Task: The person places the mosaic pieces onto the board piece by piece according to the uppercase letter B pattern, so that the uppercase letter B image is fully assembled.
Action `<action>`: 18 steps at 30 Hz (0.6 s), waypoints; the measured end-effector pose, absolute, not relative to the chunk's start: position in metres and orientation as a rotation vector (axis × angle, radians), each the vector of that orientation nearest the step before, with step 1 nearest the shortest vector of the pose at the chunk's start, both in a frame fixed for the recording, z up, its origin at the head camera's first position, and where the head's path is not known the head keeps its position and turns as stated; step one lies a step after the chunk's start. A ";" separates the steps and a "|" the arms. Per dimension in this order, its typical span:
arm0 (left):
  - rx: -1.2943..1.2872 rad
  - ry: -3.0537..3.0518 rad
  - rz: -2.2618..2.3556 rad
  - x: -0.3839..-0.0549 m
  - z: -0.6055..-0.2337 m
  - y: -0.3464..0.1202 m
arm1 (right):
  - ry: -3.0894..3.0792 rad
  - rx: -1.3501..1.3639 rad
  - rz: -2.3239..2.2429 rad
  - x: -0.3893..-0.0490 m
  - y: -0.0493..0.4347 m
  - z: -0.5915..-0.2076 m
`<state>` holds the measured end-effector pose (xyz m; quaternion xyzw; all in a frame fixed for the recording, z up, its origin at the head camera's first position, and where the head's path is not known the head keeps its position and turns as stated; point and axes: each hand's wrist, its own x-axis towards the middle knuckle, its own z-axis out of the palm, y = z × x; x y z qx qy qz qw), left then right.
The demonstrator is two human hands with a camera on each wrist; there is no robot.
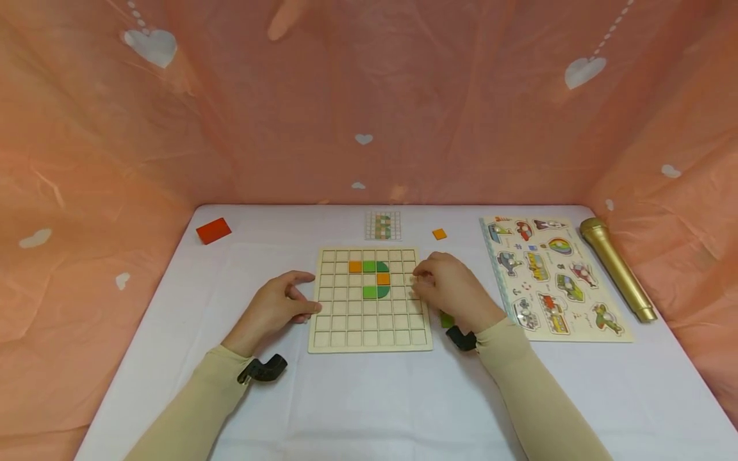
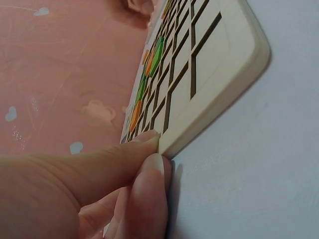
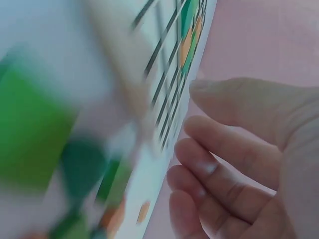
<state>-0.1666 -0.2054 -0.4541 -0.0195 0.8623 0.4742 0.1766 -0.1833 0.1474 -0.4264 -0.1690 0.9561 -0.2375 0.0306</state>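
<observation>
A pale wooden grid board [image 1: 340,320] lies on the white table. Several orange and green square tiles [image 1: 369,266] and dark green rounded tiles [image 1: 383,292] sit in its cells. My left hand [image 1: 273,304] pinches the board's left edge, and the left wrist view shows its thumb [image 2: 144,142] on the rim with a finger below. Over the board's right edge hovers my right hand [image 1: 455,288]; the right wrist view shows a gap between its thumb [image 3: 234,99] and bent fingers, with nothing held. Beside that hand, green pieces [image 3: 30,129] appear blurred, and the arm partly hides them in the head view.
A small pattern card [image 1: 383,226] lies behind the board, with an orange tile [image 1: 439,234] to its right. A red block [image 1: 214,231] is at the back left. On the right are a picture puzzle [image 1: 548,275] and a gold microphone [image 1: 619,272].
</observation>
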 end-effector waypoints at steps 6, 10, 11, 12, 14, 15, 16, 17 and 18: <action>-0.069 2.432 1.344 -0.166 -0.455 -0.206 | 2.964 -0.426 -0.670 -0.177 0.180 -0.427; -0.070 2.440 1.332 -0.165 -0.457 -0.210 | 2.946 -0.416 -0.672 -0.177 0.186 -0.429; -0.068 2.441 1.331 -0.165 -0.457 -0.210 | 2.942 -0.417 -0.672 -0.177 0.186 -0.429; -0.070 2.440 1.332 -0.165 -0.457 -0.210 | 2.941 -0.416 -0.671 -0.178 0.186 -0.430; -0.078 2.430 1.344 -0.165 -0.457 -0.209 | 2.945 -0.426 -0.653 -0.178 0.186 -0.431; -0.076 2.428 1.347 -0.166 -0.457 -0.209 | 2.946 -0.429 -0.644 -0.179 0.187 -0.432; -0.075 2.426 1.351 -0.166 -0.457 -0.208 | 2.948 -0.429 -0.637 -0.179 0.187 -0.433; -0.074 2.419 1.357 -0.167 -0.457 -0.207 | 2.949 -0.427 -0.631 -0.178 0.188 -0.434; -0.073 2.415 1.361 -0.167 -0.457 -0.206 | 2.950 -0.426 -0.629 -0.178 0.188 -0.435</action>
